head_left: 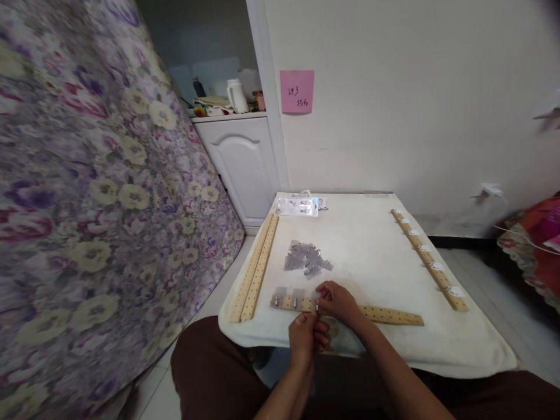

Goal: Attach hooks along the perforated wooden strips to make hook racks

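Note:
A long wooden strip with holes [387, 315] lies across the near part of the table. Two clear adhesive hooks with metal prongs sit on its left end, the nearer one to my hands being this clear hook [296, 298]. Another small hook [317, 306] is between my fingertips, over the strip. My right hand [336, 300] pinches its clear backing from above. Just below, my left hand [305, 335] has its thumb and finger closed at the metal part, its other fingers curled. My fingers partly cover this hook, so whether it touches the strip is unclear.
Past my hands lies a pile of clear hooks [306, 258]. Two wooden strips [256, 268] lie side by side at left; a strip with several white-backed hooks [429, 259] is at right. Hook packaging [297, 206] rests at the back of the cloth-covered table [359, 245].

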{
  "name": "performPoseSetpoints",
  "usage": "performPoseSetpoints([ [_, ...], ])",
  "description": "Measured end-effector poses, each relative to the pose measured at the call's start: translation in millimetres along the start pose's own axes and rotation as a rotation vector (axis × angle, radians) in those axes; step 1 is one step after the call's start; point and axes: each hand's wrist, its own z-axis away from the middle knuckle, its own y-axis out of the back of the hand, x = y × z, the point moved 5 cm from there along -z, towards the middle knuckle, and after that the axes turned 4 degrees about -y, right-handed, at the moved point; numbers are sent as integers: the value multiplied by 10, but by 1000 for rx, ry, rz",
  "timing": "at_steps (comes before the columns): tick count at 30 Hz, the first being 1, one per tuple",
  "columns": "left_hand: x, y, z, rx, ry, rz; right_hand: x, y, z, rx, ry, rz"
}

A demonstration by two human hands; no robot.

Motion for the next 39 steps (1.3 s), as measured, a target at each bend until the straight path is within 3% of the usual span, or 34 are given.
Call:
performPoseSetpoints([
  [39, -20, -2, -4, -21, -16, -9, 92, -70, -71, -2, -10, -27],
])
